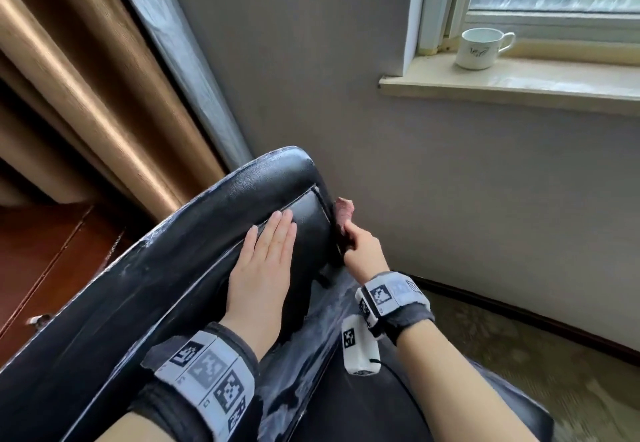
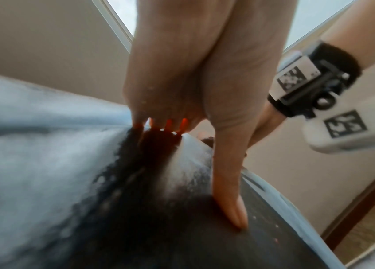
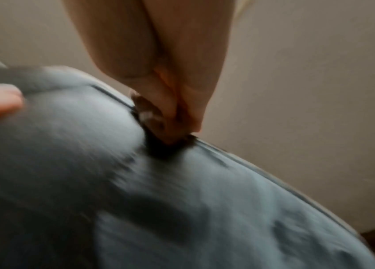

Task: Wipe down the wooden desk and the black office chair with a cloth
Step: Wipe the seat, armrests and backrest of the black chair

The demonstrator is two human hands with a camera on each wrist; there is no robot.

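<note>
Head view: left hand (image 1: 263, 261) flat, fingers straight, steadying the chair (image 1: 145, 268). Right hand (image 1: 363, 244) pinches the cloth (image 1: 344, 211) at its right edge. Cloth judged soft, light; best held bunched.

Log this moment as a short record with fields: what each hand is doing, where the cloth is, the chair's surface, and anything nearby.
left hand: flat, fingers straight, pressing on the black chair back
right hand: grips a bunched pinkish cloth at the chair back's right edge
chair surface: black, with pale dusty patches
nearby: white cup on the windowsill; brown curtain at left
</note>
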